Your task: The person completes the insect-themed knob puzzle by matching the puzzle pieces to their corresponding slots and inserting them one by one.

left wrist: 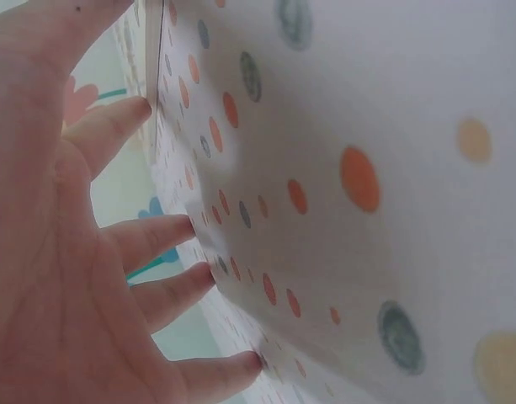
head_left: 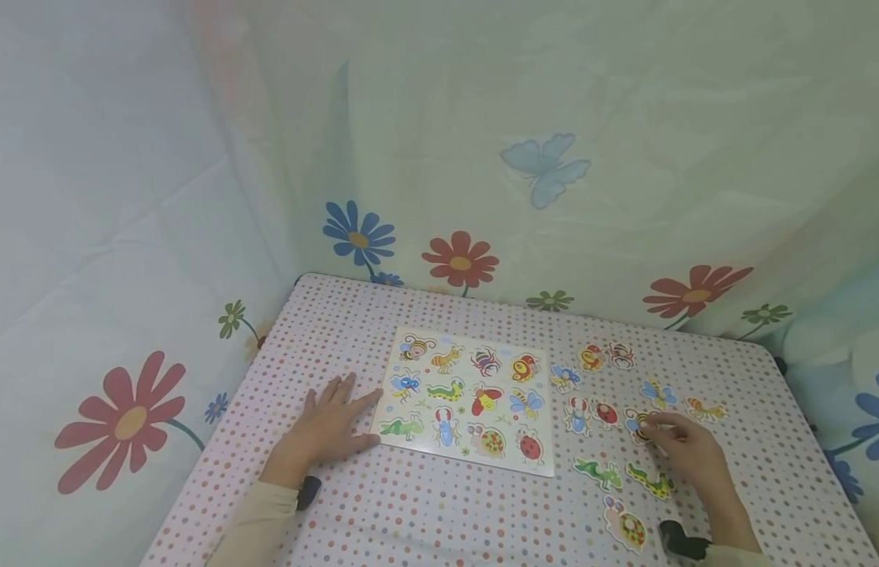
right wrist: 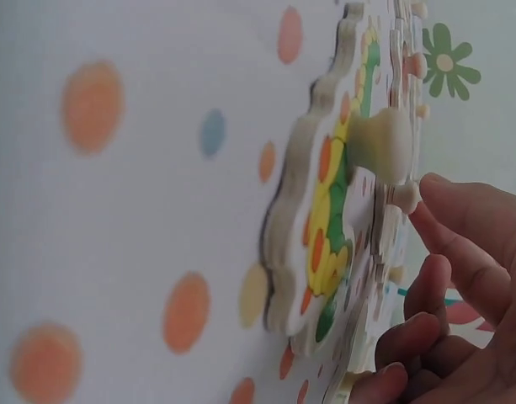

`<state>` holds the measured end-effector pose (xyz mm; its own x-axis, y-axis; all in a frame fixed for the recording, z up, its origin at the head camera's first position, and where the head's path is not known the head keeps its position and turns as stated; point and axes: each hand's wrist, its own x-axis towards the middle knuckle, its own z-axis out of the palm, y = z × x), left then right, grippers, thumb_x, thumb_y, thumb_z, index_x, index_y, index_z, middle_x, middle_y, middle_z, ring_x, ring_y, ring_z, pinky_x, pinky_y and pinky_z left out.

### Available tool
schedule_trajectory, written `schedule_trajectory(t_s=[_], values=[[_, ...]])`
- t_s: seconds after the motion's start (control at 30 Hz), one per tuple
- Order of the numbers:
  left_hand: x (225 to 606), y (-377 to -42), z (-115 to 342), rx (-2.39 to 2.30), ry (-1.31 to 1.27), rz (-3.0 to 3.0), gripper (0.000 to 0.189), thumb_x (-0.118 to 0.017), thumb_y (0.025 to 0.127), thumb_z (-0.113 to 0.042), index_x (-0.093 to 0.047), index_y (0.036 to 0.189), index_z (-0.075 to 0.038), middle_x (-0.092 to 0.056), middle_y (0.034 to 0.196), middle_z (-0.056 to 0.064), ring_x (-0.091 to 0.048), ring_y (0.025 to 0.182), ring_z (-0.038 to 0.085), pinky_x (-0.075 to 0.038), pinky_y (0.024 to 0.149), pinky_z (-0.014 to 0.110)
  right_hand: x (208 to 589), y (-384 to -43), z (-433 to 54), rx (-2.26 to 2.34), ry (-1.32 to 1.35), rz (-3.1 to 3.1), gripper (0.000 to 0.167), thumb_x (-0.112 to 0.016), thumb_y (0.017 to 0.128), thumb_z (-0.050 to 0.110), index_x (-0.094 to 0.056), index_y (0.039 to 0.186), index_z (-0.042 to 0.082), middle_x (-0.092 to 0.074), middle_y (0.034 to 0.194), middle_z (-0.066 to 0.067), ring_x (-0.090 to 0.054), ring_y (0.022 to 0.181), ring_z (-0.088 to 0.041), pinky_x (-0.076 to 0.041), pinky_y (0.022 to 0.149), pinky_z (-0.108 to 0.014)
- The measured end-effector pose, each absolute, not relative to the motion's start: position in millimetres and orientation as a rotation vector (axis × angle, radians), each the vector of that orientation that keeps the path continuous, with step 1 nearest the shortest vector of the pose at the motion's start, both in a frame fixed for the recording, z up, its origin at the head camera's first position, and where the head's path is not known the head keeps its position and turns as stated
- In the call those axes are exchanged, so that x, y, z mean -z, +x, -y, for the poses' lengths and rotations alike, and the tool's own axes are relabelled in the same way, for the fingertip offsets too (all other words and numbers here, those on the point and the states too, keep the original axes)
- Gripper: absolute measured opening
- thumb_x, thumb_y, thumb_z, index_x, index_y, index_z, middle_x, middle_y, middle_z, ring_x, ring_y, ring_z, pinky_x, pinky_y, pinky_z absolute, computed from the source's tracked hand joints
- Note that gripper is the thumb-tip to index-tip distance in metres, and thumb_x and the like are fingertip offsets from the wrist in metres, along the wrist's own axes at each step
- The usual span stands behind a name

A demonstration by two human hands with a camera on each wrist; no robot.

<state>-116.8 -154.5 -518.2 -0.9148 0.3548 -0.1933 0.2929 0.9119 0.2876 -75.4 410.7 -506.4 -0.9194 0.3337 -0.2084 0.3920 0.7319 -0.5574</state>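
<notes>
A puzzle board (head_left: 421, 370) printed with insects lies flat on the table. My left hand (head_left: 326, 429) rests at its left edge with fingers spread. In the left wrist view, fingertips of the left hand (left wrist: 98, 252) touch the dotted cloth and the board's side. My right hand (head_left: 691, 453) pinches the small knob (right wrist: 406, 198) of the bee puzzle piece (head_left: 634, 425), right of the board. Nearest in the right wrist view is the caterpillar puzzle piece (right wrist: 321, 227) with its pale knob. The bee piece's underside is hidden.
Around the bee lie a ladybug piece (head_left: 606, 414), a beetle piece (head_left: 577, 417), a dragonfly piece (head_left: 657, 393), an ant piece (head_left: 706, 409), a grasshopper piece (head_left: 598, 472) and a snail piece (head_left: 625, 525). A flowered curtain (head_left: 425, 157) stands behind the table (head_left: 425, 512).
</notes>
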Motion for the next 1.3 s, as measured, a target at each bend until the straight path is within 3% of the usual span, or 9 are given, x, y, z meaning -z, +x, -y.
schedule_trajectory(t_s=[0.23, 0.7, 1.3], values=[[519.5, -117.6, 153.0, -0.373, 0.478, -2.822, 0.077, -0.065, 0.088, -0.060, -0.039, 0.155, -0.034, -0.015, 0.165, 0.018, -0.012, 0.148, 0.045, -0.010, 0.111, 0.073, 510.7, -79.7, -410.2, 0.885, 0.640, -2.824, 0.051, -0.066, 0.095, 0.039, -0.062, 0.122, -0.004, -0.061, 0.105, -0.027, -0.057, 0.090, -0.036, -0.044, 0.061, -0.037], [521.8, -115.6, 153.9, -0.408, 0.462, -2.818, 0.077, -0.067, 0.088, -0.059, -0.039, 0.155, -0.034, -0.015, 0.165, 0.017, -0.011, 0.149, 0.044, -0.008, 0.112, 0.073, 518.8, -80.8, -404.0, 0.847, 0.684, -2.861, 0.039, -0.065, 0.096, 0.025, -0.060, 0.118, -0.007, -0.054, 0.080, -0.009, -0.046, 0.066, -0.021, -0.036, 0.054, -0.032], [521.4, -115.9, 154.8, -0.394, 0.471, -2.834, 0.077, -0.066, 0.088, -0.060, -0.038, 0.155, -0.033, -0.015, 0.165, 0.018, -0.011, 0.149, 0.045, -0.009, 0.111, 0.073, 517.2, -81.0, -402.3, 0.894, 0.631, -2.872, 0.040, -0.063, 0.098, 0.025, -0.059, 0.119, -0.009, -0.049, 0.076, -0.007, -0.043, 0.063, -0.020, -0.035, 0.052, -0.033]])
